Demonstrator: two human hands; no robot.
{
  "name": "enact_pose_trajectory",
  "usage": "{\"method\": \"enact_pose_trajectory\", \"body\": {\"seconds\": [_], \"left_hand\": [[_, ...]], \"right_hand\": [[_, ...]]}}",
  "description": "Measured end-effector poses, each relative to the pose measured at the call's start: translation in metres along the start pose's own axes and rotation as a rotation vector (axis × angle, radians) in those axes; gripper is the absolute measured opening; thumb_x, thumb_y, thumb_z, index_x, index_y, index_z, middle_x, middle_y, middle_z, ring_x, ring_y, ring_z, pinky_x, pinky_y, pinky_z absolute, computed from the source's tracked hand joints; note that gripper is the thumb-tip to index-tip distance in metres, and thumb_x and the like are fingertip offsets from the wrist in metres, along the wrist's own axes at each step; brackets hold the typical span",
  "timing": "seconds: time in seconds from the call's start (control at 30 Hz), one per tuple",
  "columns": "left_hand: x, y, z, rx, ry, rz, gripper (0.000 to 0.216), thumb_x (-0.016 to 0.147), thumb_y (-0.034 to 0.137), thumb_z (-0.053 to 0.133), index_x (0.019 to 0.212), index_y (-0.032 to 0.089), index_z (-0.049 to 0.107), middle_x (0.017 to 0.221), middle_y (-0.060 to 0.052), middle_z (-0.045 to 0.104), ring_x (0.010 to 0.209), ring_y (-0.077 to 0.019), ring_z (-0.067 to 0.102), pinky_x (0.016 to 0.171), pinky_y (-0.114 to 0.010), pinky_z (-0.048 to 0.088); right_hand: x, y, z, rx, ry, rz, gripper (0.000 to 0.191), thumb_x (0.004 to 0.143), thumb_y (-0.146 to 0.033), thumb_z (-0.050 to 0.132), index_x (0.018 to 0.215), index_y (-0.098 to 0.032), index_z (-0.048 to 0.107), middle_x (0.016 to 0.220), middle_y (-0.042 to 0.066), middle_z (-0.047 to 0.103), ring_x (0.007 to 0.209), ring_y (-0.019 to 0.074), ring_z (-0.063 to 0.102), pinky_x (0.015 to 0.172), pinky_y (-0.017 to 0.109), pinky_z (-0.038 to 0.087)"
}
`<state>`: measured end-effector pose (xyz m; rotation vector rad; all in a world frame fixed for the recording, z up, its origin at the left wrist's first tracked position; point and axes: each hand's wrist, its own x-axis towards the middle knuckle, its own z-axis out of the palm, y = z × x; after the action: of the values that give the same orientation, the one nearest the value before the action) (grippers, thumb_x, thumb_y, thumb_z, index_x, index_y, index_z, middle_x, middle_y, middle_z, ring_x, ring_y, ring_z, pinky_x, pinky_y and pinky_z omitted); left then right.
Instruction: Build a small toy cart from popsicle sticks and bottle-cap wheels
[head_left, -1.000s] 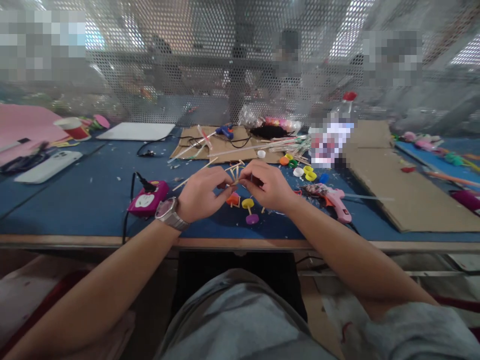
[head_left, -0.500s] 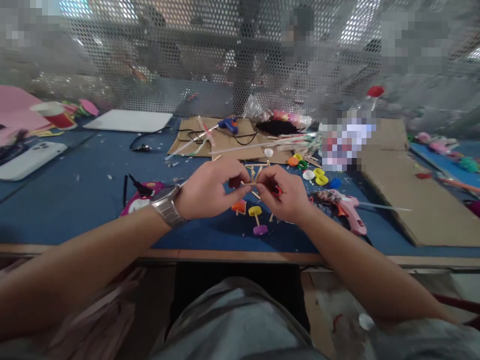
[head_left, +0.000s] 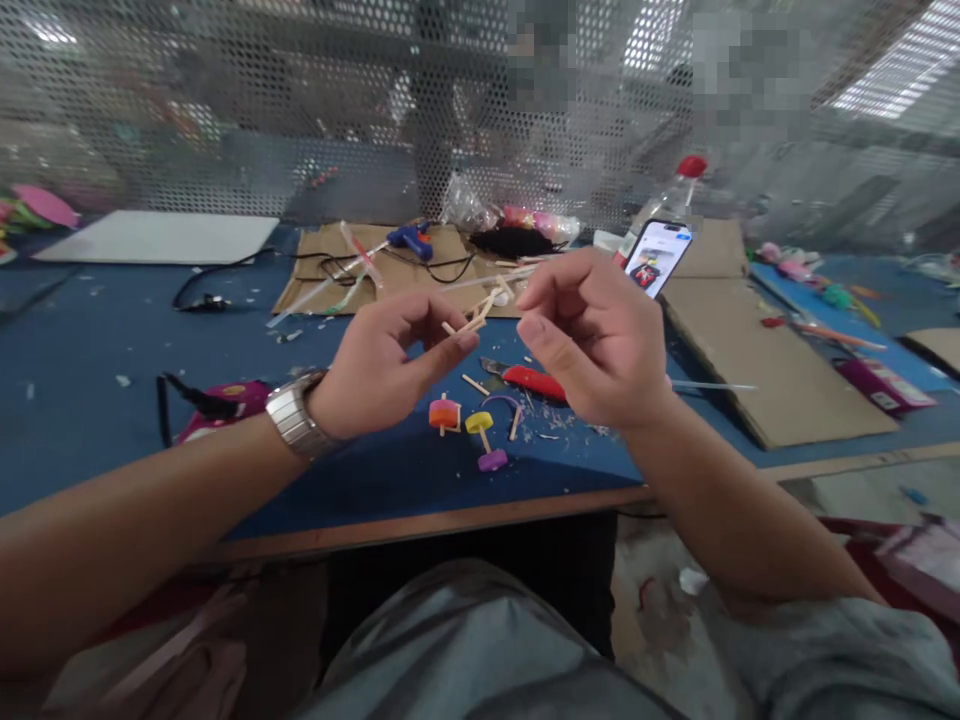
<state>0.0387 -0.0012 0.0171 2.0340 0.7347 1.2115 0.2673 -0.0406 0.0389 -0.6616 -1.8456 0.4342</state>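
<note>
My left hand, with a metal watch on the wrist, pinches a small frame of thin wooden sticks between thumb and fingers. Just right of the frame, my right hand is raised, its thumb and index finger apart and nothing between them. Below the hands lie a red-handled utility knife, partly hidden by my right hand, and a loose stick. Nearer the table edge are an orange-red bottle cap with sticks and a yellow cap joined by a stick to a purple cap.
A blue glue gun rests on cardboard at the back. A phone leans upright before a red-capped bottle. Flat cardboard lies right, a magenta item left, a white board back left.
My right hand has let go of the stick frame and moved right and up. My left hand still holds the frame. The view has swung right, and the knife now shows.
</note>
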Motion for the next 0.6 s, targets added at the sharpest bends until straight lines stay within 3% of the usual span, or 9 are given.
{"method": "enact_pose_trajectory", "body": {"seconds": [0.1,0.2,0.3,0.37,0.4,0.43,0.47,0.53,0.6], "left_hand": [[-0.008,-0.005,0.005,-0.002,-0.004,-0.051,0.024,0.096,0.041,0.082,0.089,0.020,0.073,0.077,-0.001,0.070,0.067,-0.0143,0.059,0.062,-0.028,0.047],[-0.019,-0.005,0.008,-0.020,0.038,-0.092,0.016,0.095,0.032,0.081,0.090,0.020,0.072,0.080,0.000,0.070,0.070,-0.0133,0.060,0.064,-0.026,0.049],[-0.034,-0.001,0.010,-0.031,-0.012,-0.115,0.008,0.099,0.024,0.076,0.094,0.021,0.071,0.081,0.001,0.069,0.070,-0.0113,0.061,0.064,-0.022,0.049],[-0.044,0.002,0.011,-0.055,-0.039,-0.117,0.006,0.101,0.021,0.073,0.096,0.022,0.070,0.084,0.000,0.069,0.073,-0.0118,0.063,0.066,-0.022,0.051],[-0.048,0.003,0.012,-0.063,-0.054,-0.125,0.005,0.102,0.021,0.071,0.098,0.022,0.070,0.085,0.000,0.070,0.075,-0.0125,0.064,0.068,-0.023,0.052],[-0.051,0.003,0.013,-0.073,-0.063,-0.124,0.004,0.103,0.020,0.070,0.100,0.022,0.070,0.087,0.000,0.070,0.076,-0.0129,0.064,0.070,-0.024,0.053],[-0.054,0.003,0.014,-0.083,-0.087,-0.128,0.005,0.103,0.019,0.069,0.100,0.023,0.069,0.088,-0.001,0.070,0.078,-0.0136,0.065,0.071,-0.024,0.054],[-0.057,0.001,0.016,-0.106,-0.100,-0.153,0.005,0.105,0.019,0.067,0.102,0.024,0.068,0.091,-0.002,0.070,0.082,-0.0145,0.066,0.073,-0.025,0.055],[-0.058,-0.001,0.017,-0.128,-0.119,-0.208,0.008,0.105,0.017,0.065,0.103,0.025,0.066,0.092,-0.002,0.070,0.085,-0.0151,0.068,0.075,-0.026,0.055]], "right_hand": [[0.003,-0.028,-0.018,-0.054,-0.111,0.044,0.012,0.107,-0.034,0.068,0.106,-0.022,0.066,0.084,-0.002,0.060,0.069,0.0118,0.056,0.059,0.026,0.042],[-0.024,-0.060,-0.034,0.006,-0.315,0.129,0.009,0.106,-0.027,0.068,0.099,-0.022,0.066,0.078,-0.004,0.064,0.064,0.0096,0.057,0.059,0.024,0.044],[-0.100,-0.075,-0.033,0.345,-0.692,0.218,0.023,0.109,-0.032,0.061,0.089,-0.022,0.062,0.076,-0.003,0.069,0.068,0.0103,0.062,0.062,0.022,0.046],[-0.168,-0.066,-0.024,0.354,-0.936,0.405,0.026,0.103,-0.031,0.066,0.079,-0.022,0.061,0.070,-0.004,0.065,0.065,0.0107,0.061,0.059,0.021,0.044],[-0.202,-0.057,-0.018,0.261,-0.966,0.508,0.022,0.099,-0.029,0.069,0.079,-0.023,0.064,0.070,-0.004,0.066,0.065,0.0111,0.064,0.060,0.020,0.046],[-0.233,-0.046,-0.013,0.055,-0.913,0.645,0.019,0.096,-0.029,0.071,0.079,-0.023,0.068,0.071,-0.003,0.069,0.065,0.0123,0.067,0.061,0.021,0.048],[-0.258,-0.034,-0.009,-0.227,-0.769,0.775,0.018,0.096,-0.031,0.070,0.079,-0.023,0.071,0.074,-0.002,0.072,0.069,0.0148,0.070,0.064,0.023,0.052],[-0.290,-0.012,-0.004,-0.428,-0.666,0.854,0.017,0.099,-0.028,0.064,0.089,-0.022,0.077,0.092,0.007,0.080,0.084,0.0238,0.077,0.075,0.033,0.060],[-0.298,-0.001,-0.003,-0.538,-0.600,0.869,0.016,0.099,-0.032,0.067,0.103,-0.025,0.081,0.103,0.011,0.081,0.095,0.0306,0.078,0.084,0.043,0.063]]}}
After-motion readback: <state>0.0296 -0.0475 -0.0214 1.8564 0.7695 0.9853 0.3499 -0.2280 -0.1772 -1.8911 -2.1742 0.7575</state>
